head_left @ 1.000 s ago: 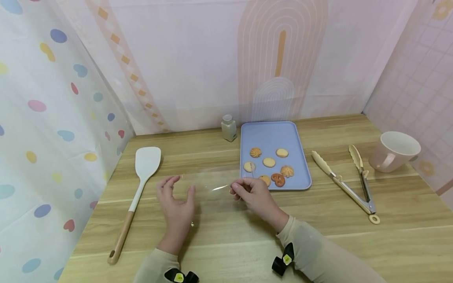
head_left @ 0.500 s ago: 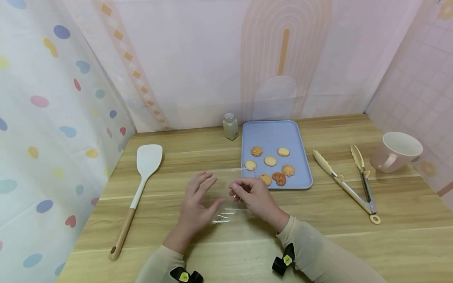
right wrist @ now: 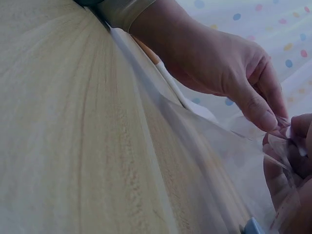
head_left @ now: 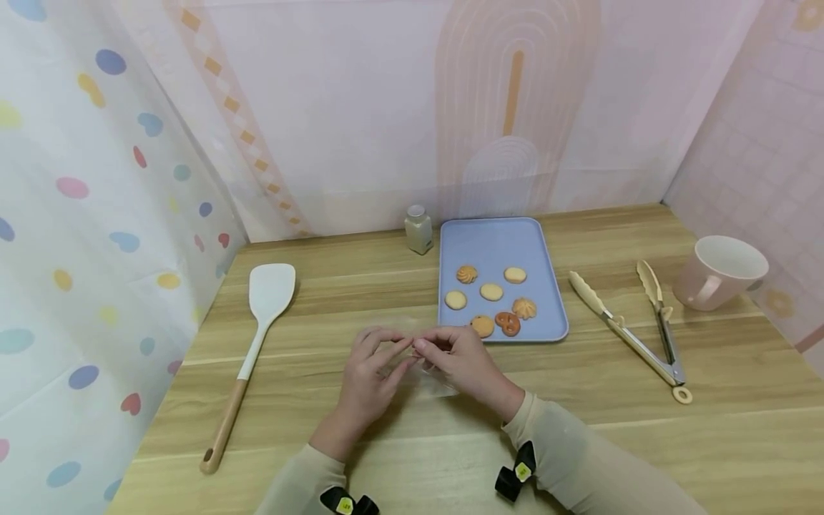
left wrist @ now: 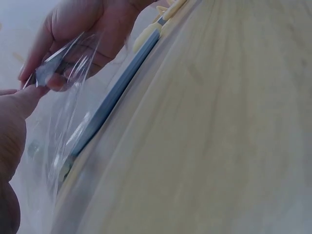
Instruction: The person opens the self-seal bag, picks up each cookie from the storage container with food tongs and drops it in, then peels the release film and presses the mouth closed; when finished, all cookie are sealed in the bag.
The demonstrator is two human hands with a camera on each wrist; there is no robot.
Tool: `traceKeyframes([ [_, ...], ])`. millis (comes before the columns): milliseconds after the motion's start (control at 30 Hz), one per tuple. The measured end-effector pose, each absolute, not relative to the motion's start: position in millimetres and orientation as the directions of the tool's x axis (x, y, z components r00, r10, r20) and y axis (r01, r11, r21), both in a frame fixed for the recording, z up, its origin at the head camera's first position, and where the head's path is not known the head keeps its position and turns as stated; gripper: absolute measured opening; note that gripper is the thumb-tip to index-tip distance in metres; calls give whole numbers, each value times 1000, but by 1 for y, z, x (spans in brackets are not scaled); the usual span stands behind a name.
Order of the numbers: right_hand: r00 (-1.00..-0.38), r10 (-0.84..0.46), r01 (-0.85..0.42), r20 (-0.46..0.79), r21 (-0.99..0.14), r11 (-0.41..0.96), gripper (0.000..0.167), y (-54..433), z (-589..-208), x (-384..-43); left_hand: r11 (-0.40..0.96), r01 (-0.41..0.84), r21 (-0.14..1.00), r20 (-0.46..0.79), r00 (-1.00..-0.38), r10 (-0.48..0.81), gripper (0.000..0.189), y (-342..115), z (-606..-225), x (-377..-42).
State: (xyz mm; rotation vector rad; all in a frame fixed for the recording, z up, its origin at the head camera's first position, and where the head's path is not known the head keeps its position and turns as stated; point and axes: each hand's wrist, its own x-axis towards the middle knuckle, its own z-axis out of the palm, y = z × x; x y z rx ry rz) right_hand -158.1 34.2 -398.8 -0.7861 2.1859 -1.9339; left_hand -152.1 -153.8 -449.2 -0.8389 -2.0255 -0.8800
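Moved in to meet the right hand (head_left: 462, 359) is the left hand (head_left: 370, 372), its grip impossible to tell; over the table (head_left: 412, 465), film (left wrist: 68, 114) is pinched by the right. Probably light, limp and slippery, it is best taken by an edge.

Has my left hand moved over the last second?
Yes. In the head view, your left hand has moved rightward, away from the white spatula and toward your right hand.
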Motion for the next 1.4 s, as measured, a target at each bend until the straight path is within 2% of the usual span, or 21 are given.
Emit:
traceKeyframes([
  [100, -862, -449, -289, 233, -956, 58, 17, 34, -400, -159, 553, 784, 281, 859, -463, 220, 17, -151, -449, -153],
  [200, -862, -454, -282, 227, -958, 56, 18, 33, -411, -165, 567, 772, 287, 863, -465, 197, 12, -150, -449, -153],
  [433, -883, -437, -224, 172, -972, 69, 39, 35, -428, -176, 587, 709, 390, 824, -554, 121, 16, -152, -452, -150],
  [500, -894, -404, -246, 192, -965, 87, 41, 37, -427, -178, 593, 690, 416, 816, -571, 93, 16, -153, -453, -151],
  [667, -886, -282, -432, 367, -875, 218, 19, 41, -427, -183, 592, 654, 471, 792, -608, 42, 13, -157, -457, -152],
  [767, -882, -220, -468, 417, -827, 310, 7, 43, -428, -185, 585, 619, 524, 760, -649, 6, 9, -158, -458, -152],
  [900, -909, -204, -414, 363, -834, 364, 9, 44, -429, -186, 569, 558, 604, 712, -699, -69, 7, -160, -459, -151],
  [1033, -922, -278, -358, 269, -864, 354, 13, 44, -430, -186, 539, 528, 656, 680, -723, -120, 9, -161, -460, -151],
  [1200, -910, -376, -307, 173, -892, 331, 15, 43, -431, -185, 503, 529, 683, 655, -749, -103, 10, -160, -460, -150],
  [1400, -907, -385, -298, 170, -905, 303, 14, 42, -432, -184, 477, 508, 717, 613, -785, -86, 6, -160, -460, -148],
])
